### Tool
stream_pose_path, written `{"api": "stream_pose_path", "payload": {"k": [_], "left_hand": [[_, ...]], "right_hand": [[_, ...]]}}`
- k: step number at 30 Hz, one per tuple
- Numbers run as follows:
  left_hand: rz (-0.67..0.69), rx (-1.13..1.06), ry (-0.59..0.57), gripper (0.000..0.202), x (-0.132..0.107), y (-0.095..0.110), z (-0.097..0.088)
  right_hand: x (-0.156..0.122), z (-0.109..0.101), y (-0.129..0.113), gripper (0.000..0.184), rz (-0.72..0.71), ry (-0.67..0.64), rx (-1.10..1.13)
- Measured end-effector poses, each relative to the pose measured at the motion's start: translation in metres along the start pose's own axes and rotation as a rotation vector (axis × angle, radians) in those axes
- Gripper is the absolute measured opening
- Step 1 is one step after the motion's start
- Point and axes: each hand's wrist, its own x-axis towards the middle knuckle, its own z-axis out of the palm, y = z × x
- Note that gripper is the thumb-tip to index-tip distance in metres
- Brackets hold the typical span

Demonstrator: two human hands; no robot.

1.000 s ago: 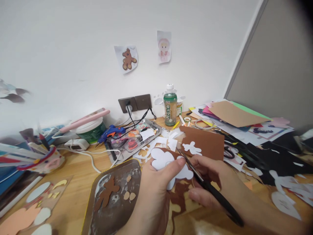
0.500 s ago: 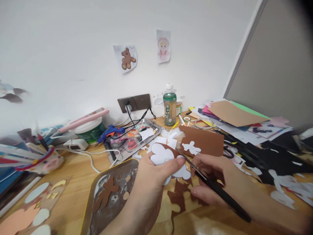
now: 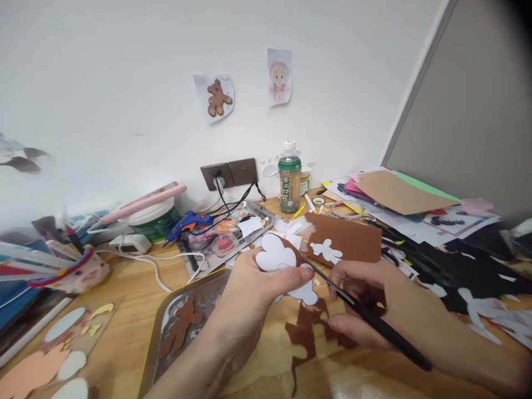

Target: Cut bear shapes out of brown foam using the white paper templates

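My left hand (image 3: 253, 293) pinches a white paper bear-shaped cutout (image 3: 276, 255), its thumb lying across the front. Brown paper (image 3: 293, 246) shows behind the cutout's upper right edge. In my right hand (image 3: 382, 299) is a pair of black-handled scissors (image 3: 374, 321), seen almost edge-on, with the blade tip at the brown paper by my left thumb. Below my hands lie brown paper scraps (image 3: 305, 332). A brown bear cutout (image 3: 183, 327) rests on the dark tray (image 3: 160, 363) at the left.
Behind the hands are a brown sheet (image 3: 353, 238) with a small white bear cutout (image 3: 327, 250), a drink bottle (image 3: 290, 180) and a blue glue gun (image 3: 187, 224). A pen holder (image 3: 78, 271) stands left. Coloured paper (image 3: 407, 191) and black scraps (image 3: 457, 277) lie right.
The white cutout has turned slightly and risen a little in my left hand. My right hand and the scissors have barely shifted; more of the brown scraps below shows.
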Motion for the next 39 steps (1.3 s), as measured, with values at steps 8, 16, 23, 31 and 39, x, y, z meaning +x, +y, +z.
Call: {"api": "stream_pose_path", "payload": {"k": [8,16,23,31,39], "left_hand": [[-0.023,-0.125,0.094,0.013,-0.003,-0.007,0.004],[-0.074,-0.226,0.108,0.015,-0.006,-0.015,0.009],[-0.090,-0.211,0.088,0.014,-0.009,-0.017,0.011],[-0.095,-0.193,0.077,0.013,-0.009,-0.017,0.010],[-0.093,-0.196,0.071,0.017,-0.007,-0.015,0.008]], "right_hand": [[0.002,0.002,0.001,0.017,0.014,0.012,0.051],[0.000,0.009,0.008,0.014,-0.008,0.008,0.116],[0.001,0.008,0.004,0.021,-0.052,-0.031,0.183],[0.003,0.005,0.002,0.019,-0.034,-0.048,0.208],[0.008,0.014,0.022,0.020,-0.051,0.038,0.192]]}}
